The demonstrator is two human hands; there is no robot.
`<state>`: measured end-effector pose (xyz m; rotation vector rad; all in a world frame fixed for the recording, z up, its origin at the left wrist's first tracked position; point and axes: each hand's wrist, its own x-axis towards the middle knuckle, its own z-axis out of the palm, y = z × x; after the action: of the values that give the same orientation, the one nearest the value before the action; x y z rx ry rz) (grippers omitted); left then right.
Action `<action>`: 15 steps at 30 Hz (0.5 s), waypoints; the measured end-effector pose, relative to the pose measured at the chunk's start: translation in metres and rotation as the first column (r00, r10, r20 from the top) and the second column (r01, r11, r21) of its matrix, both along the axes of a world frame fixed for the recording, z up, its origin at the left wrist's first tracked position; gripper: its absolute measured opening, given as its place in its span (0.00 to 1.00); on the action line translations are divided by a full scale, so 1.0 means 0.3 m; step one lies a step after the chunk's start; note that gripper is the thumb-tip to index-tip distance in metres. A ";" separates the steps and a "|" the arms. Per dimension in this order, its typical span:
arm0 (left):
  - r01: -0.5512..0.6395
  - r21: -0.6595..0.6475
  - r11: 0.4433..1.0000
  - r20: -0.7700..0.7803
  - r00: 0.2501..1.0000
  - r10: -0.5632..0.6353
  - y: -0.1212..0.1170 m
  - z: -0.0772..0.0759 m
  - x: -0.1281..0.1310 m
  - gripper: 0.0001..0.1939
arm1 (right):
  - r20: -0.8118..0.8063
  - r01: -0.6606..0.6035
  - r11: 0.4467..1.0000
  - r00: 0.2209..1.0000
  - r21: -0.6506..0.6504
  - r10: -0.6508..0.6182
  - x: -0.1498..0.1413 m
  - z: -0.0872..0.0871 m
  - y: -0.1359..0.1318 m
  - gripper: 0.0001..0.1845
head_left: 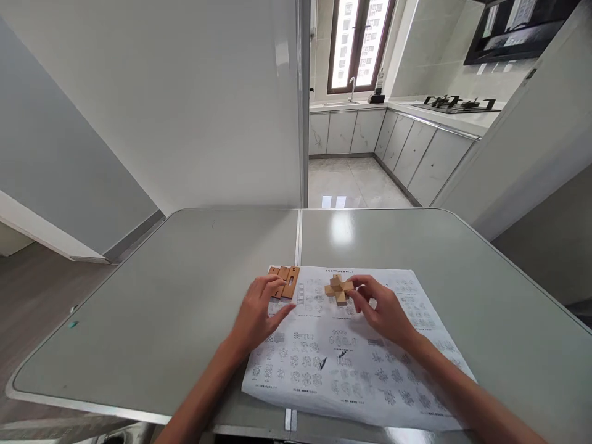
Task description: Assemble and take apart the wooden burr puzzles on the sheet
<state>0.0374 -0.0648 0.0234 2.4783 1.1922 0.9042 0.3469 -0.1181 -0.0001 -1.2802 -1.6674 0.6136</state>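
Note:
A light wooden burr puzzle (340,288), cross-shaped, rests on or just above a printed paper sheet (324,336). My right hand (377,306) pinches its right arm between thumb and fingers. Left of the puzzle, several flat brown wooden pieces (291,282) with dark markings lie overlapped at the sheet's upper left corner; the rightmost has a slot. My left hand (259,311) is over their left side, thumb spread away from the fingers and nothing gripped. Whether its fingertips touch the pieces I cannot tell.
The sheet, covered with small line diagrams, lies on a grey-green folding table (208,277) with a metal seam down the middle. A small teal bit (73,324) sits near the left edge. Beyond stand a white wall panel (222,111) and a kitchen with a gas stove (457,103).

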 end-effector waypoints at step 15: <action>0.186 -0.444 0.877 0.190 0.976 -0.111 -0.129 0.039 0.199 0.35 | -0.079 -0.204 0.978 0.977 -0.043 0.200 -0.096 -0.004 -0.071 0.09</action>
<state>0.0971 -0.1034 0.0352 2.0414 1.0052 0.6669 0.3182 -0.1394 -0.0014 -1.1165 -1.7421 0.8201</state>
